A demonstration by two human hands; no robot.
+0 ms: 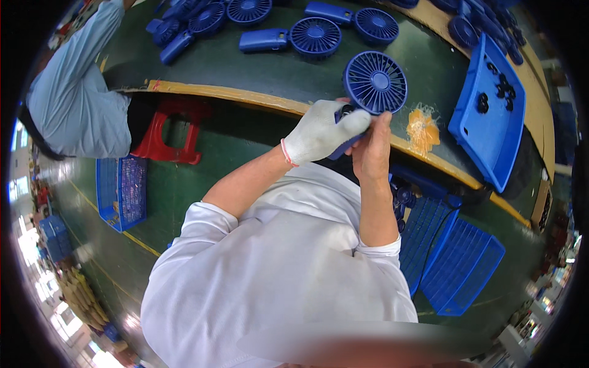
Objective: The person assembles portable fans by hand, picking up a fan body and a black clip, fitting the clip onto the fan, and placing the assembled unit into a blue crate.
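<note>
A blue handheld fan [375, 82] with a round slatted head is held over the table's front edge, its head pointing away from me. My left hand [322, 130], in a white glove, is closed round the fan's handle, with the thumb lying across it. Bare and also closed, my right hand [373, 147] grips the handle just below the fan head. Part of the handle is hidden by both hands. A small dark piece [346, 110] shows by the gloved fingers; I cannot make out what it is.
More blue fans [315, 37] lie along the far side of the green table [245, 73]. At right stands a blue tray [457, 126] with several small black parts. Yellow-orange residue [423, 129] marks the table edge. Blue crates [463, 267] and a red stool [175, 132] stand below. A co-worker's sleeve [80, 55] is at left.
</note>
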